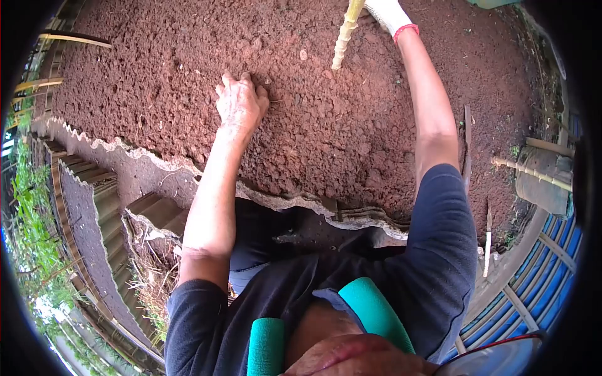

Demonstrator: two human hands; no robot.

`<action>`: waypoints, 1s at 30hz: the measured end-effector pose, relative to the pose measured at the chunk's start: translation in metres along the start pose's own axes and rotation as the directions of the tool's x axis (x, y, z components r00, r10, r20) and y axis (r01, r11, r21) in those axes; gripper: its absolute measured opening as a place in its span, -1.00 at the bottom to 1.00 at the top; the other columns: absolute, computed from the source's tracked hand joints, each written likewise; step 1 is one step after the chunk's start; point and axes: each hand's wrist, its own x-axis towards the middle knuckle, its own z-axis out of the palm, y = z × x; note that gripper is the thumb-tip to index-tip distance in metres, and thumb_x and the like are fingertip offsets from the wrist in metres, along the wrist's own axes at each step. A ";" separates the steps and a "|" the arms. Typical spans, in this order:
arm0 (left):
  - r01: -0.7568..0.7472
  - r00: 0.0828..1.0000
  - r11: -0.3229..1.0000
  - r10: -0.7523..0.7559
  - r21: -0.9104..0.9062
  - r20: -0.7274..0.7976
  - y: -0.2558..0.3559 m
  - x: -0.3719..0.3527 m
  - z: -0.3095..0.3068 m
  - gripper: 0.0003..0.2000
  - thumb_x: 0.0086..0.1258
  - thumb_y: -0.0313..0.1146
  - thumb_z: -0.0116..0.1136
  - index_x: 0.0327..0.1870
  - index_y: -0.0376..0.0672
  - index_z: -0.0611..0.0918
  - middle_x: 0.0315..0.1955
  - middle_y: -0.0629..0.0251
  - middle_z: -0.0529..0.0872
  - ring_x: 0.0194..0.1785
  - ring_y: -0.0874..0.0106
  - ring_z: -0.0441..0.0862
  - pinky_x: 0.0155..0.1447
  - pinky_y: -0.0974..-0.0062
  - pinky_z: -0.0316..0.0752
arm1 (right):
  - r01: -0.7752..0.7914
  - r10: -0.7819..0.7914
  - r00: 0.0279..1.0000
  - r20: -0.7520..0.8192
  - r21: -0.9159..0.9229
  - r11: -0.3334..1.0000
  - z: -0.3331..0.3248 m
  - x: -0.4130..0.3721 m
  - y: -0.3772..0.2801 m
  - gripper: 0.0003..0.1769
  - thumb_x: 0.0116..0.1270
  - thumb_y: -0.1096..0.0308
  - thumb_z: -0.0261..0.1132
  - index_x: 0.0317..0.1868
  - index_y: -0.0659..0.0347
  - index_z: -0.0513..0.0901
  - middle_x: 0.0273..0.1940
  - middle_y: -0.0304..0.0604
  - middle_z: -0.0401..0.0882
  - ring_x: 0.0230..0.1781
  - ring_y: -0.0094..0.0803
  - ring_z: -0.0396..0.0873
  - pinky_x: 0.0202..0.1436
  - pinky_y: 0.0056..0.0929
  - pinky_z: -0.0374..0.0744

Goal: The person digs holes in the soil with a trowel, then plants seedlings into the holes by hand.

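Observation:
My bare left hand [241,101] presses down on loose reddish-brown soil [301,131], its bent fingers apart and the fingertips partly sunk in the crumbs. My right hand [390,17] wears a white glove with a red cuff and reaches to the top edge of the view. Its fingers are cut off there. Just left of the glove, a pale yellow-green plant stem [345,41] with knobby rings slants down, its lower end at the soil surface. The stem's upper part runs out of view.
Wavy corrugated sheets [307,202] edge the bed in front of my body. Beyond them at the left lie more sheets [108,207] and dry straw [153,266]. A cut stem [533,172] lies at the right, near a blue slatted structure [533,276]. Green plants [31,207] grow far left.

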 end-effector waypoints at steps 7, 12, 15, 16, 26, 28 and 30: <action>-0.028 0.995 0.999 0.026 -0.020 -0.093 -0.008 0.007 0.019 -0.44 0.33 -0.12 0.30 0.30 -0.22 0.62 0.28 -0.31 0.48 0.28 -0.19 0.52 0.38 0.03 0.46 | -0.027 0.059 0.996 -0.064 0.422 0.906 0.061 -0.017 -0.019 -0.91 0.40 0.42 0.30 -0.22 0.22 0.71 -0.45 -0.23 0.65 -0.51 -0.45 0.60 -0.44 -0.38 0.58; -0.042 0.989 0.995 0.028 -0.094 -0.145 -0.004 0.005 0.008 -0.50 0.29 -0.16 0.33 0.24 -0.19 0.67 0.29 -0.25 0.49 0.28 -0.16 0.52 0.37 0.03 0.46 | -0.070 0.232 0.954 -0.191 0.609 0.790 0.024 -0.066 -0.052 -0.87 0.31 0.55 0.29 -0.16 0.29 0.73 -0.44 -0.25 0.66 -0.54 -0.47 0.58 -0.43 -0.49 0.57; -0.141 0.963 0.981 0.104 -0.135 -0.247 0.004 0.005 0.009 -0.56 0.28 -0.21 0.32 0.16 -0.21 0.69 0.24 -0.24 0.50 0.24 -0.16 0.52 0.33 0.03 0.48 | -0.020 0.177 0.959 -0.221 0.573 0.820 0.020 -0.132 -0.042 -0.61 0.34 0.49 0.20 0.16 0.32 0.68 0.07 0.08 0.73 -0.23 -0.23 0.79 -0.26 -0.33 0.76; -0.178 0.957 0.970 0.132 -0.167 -0.257 0.007 0.003 0.006 -0.59 0.28 -0.23 0.30 0.11 -0.24 0.69 0.20 -0.24 0.50 0.21 -0.15 0.52 0.30 0.02 0.50 | -0.074 0.217 0.961 -0.170 0.600 0.797 0.020 -0.154 -0.040 -0.61 0.33 0.50 0.21 0.17 0.32 0.67 0.08 0.12 0.72 -0.18 -0.19 0.79 -0.21 -0.28 0.77; -0.246 0.941 0.952 0.188 -0.184 -0.282 0.017 0.006 0.013 -0.62 0.29 -0.28 0.27 0.10 -0.24 0.72 0.26 -0.31 0.49 0.23 -0.14 0.53 0.27 0.04 0.54 | -0.140 0.069 0.923 -0.379 -0.164 0.976 -0.001 -0.215 -0.064 -0.66 0.34 0.24 0.37 -0.01 0.30 0.79 -0.07 -0.02 0.81 -0.04 -0.21 0.78 0.12 -0.25 0.68; -0.235 0.938 0.960 0.184 -0.150 -0.293 0.018 0.007 0.013 -0.62 0.29 -0.27 0.28 0.09 -0.23 0.72 0.25 -0.28 0.51 0.22 -0.14 0.54 0.27 0.03 0.54 | -0.089 -0.061 0.965 -0.256 -0.534 0.841 -0.013 -0.197 -0.075 -0.54 0.33 -0.01 0.36 -0.03 0.22 0.81 -0.12 0.06 0.80 -0.05 -0.13 0.76 0.14 -0.27 0.64; -0.230 0.939 0.962 0.180 -0.147 -0.293 0.016 0.007 0.014 -0.62 0.29 -0.26 0.28 0.08 -0.24 0.73 0.24 -0.27 0.52 0.21 -0.14 0.55 0.26 0.02 0.55 | -0.202 0.185 0.978 -0.098 -0.671 0.714 0.001 -0.186 -0.095 -0.45 0.30 -0.14 0.33 -0.07 0.21 0.81 -0.16 0.09 0.79 -0.07 -0.09 0.75 0.14 -0.22 0.64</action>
